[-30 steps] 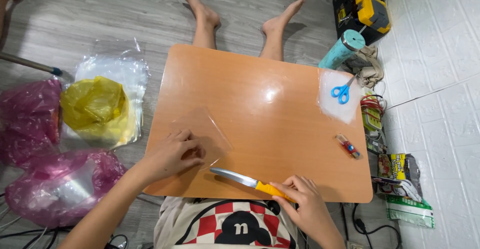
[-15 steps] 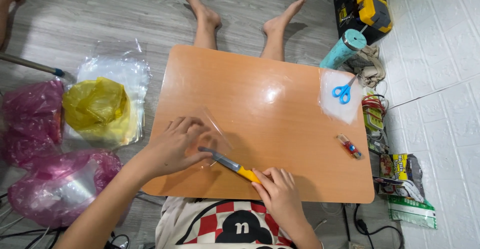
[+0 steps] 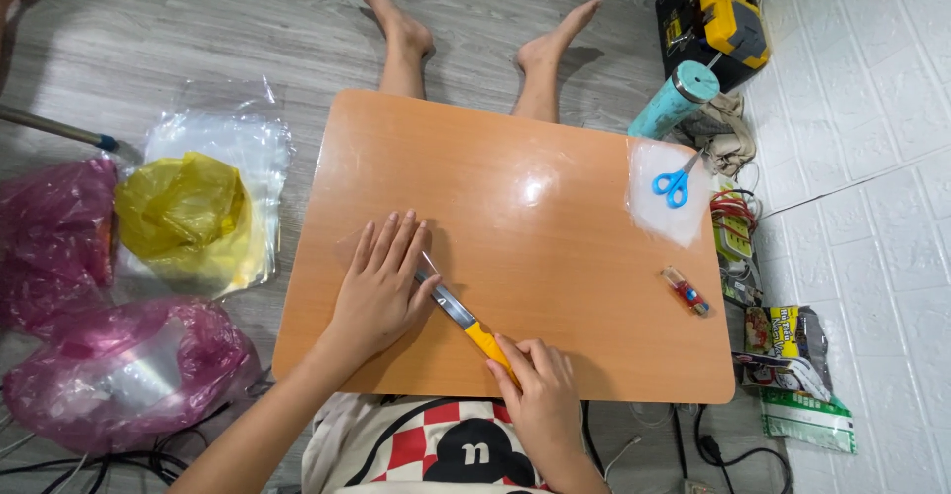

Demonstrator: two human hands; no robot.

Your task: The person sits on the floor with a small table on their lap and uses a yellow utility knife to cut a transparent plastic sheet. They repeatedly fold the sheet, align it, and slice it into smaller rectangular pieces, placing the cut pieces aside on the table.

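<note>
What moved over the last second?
The left hand went from loosely curled to pressing flat on a clear plastic sheet. The right hand slid the yellow-handled utility knife leftward, its blade tip now at the left hand. The blue scissors and wooden table stayed put.

A yellow-handled utility knife (image 3: 466,319) lies slanted near the table's near edge, its metal blade pointing far-left onto a clear plastic sheet (image 3: 428,260), barely visible, lying flat left of centre.
</note>
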